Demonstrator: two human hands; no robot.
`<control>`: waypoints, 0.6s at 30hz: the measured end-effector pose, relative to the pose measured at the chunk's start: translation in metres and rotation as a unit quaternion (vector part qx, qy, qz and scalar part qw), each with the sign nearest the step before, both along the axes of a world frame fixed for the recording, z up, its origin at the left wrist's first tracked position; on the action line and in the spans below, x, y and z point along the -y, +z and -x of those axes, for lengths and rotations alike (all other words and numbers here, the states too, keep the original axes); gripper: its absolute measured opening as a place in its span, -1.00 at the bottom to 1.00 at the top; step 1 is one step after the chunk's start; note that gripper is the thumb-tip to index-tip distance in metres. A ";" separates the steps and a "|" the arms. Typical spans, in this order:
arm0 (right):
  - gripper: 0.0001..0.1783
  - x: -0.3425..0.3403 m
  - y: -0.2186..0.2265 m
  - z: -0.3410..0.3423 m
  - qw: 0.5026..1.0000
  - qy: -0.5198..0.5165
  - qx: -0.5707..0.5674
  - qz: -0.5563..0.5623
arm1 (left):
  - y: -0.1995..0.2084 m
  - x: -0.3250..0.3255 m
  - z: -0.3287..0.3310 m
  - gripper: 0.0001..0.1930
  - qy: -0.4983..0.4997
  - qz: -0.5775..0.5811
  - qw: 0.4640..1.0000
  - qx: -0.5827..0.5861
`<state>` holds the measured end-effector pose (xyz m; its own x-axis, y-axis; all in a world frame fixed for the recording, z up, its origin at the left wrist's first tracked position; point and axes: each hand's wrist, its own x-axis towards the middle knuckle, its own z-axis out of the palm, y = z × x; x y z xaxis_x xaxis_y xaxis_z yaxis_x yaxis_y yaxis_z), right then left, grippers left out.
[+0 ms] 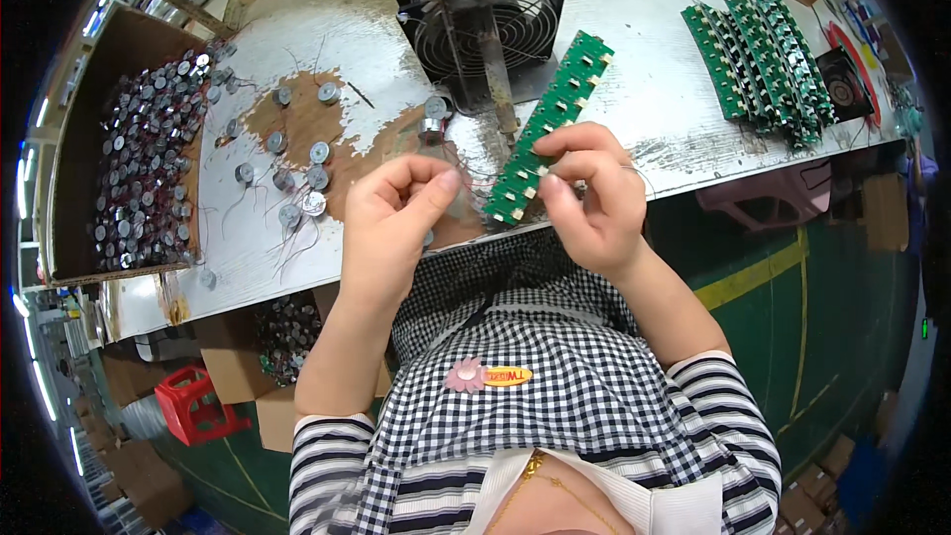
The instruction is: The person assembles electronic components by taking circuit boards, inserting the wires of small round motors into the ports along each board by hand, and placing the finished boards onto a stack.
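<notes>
In my right hand [599, 193] is a long green circuit board strip [553, 119] with small pale parts along it, gripped at its right edge and slanting up and away to the right. My left hand [391, 213] is closed in a pinch just left of the strip's near end. Thin wires show between the two, but what the pinch holds is too small to make out. An upright metal rod, which looks like a soldering iron [495, 74], points down beside the strip's left edge. Small round silver motors [433, 129] with thin wires lie beyond my left hand.
A black fan [515, 25] stands behind the rod. A cardboard box [74, 139] full of small motors is at the left, with several loose motors [319, 152] beside it. Stacked green board strips [763, 69] lie at the right, near the table's front edge.
</notes>
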<state>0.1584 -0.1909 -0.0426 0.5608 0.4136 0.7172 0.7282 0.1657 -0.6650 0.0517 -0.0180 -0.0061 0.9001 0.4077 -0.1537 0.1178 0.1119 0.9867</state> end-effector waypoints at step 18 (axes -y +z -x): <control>-0.88 -0.004 0.009 0.002 1.000 -0.022 0.015 0.015 | -0.001 0.024 -0.026 -0.92 -0.024 -0.035 0.997 0.057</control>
